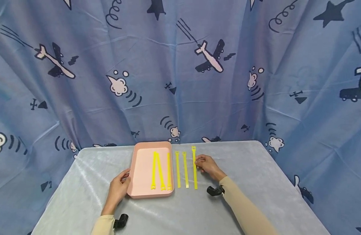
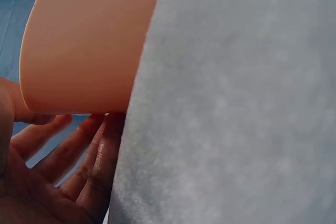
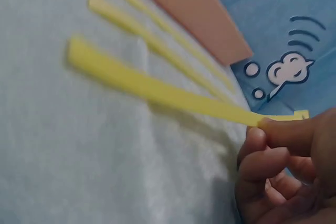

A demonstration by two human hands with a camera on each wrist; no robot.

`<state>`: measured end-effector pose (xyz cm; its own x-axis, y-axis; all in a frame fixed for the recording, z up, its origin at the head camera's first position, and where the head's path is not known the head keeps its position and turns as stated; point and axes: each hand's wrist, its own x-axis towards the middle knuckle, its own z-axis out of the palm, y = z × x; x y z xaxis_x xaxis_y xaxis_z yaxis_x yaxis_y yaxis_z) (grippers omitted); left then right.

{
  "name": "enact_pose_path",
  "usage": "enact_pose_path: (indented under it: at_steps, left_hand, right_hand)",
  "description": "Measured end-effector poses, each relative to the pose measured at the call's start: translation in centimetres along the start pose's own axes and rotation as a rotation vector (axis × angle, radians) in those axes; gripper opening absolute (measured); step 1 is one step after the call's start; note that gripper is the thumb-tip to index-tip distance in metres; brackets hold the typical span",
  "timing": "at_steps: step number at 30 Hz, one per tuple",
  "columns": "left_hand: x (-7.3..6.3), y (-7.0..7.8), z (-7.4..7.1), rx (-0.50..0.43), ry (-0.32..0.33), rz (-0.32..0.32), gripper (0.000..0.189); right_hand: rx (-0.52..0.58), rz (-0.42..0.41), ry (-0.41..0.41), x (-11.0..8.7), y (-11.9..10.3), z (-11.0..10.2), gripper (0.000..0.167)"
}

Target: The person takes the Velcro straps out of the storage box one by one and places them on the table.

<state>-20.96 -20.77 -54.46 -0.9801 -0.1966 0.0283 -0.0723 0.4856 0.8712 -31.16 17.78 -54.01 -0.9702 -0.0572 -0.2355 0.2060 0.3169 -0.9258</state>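
Note:
My right hand (image 1: 208,166) pinches a yellow cable tie (image 3: 157,90) between thumb and forefinger, close to its slotted head. The tie's long tail slants over the cloth, with a shadow under it in the right wrist view. Left of it, a second yellow tie (image 1: 185,169) and a third tie (image 1: 178,169) lie side by side on the table. My left hand (image 1: 117,189) rests at the left side of a shallow pink tray (image 1: 140,182), its fairly straight fingers touching the outer wall. Inside the tray lie three more yellow ties (image 1: 153,171), two meeting at their far ends.
A pale grey cloth covers the table (image 1: 242,163). A blue curtain (image 1: 174,65) printed with planes and stars hangs behind its far edge. Each wrist wears a black band with a camera.

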Motion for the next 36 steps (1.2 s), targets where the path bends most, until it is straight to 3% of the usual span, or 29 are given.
enact_pose_path:
  at_steps: [15,24,31,36]
  left_hand:
    - [0.1,-0.2,0.2,0.009,0.003,-0.010,0.041]
    - [0.1,-0.2,0.3,0.003,-0.022,-0.018,0.042]
    - [0.2,0.1,0.3,0.002,0.012,0.011,0.041]
    - [0.1,0.1,0.1,-0.001,-0.008,-0.005,0.042]
  right_hand:
    - [-0.120,-0.041,0.082,-0.3,-0.5,0.1,0.021]
    - [-0.041,-0.143,-0.068,-1.8,-1.8,2.1,0.020]
    - [0.025,-0.174,-0.070,-1.9,-3.2,3.9,0.022]
    - [0.077,-0.190,-0.097,-2.2,-4.2,5.0,0.025]
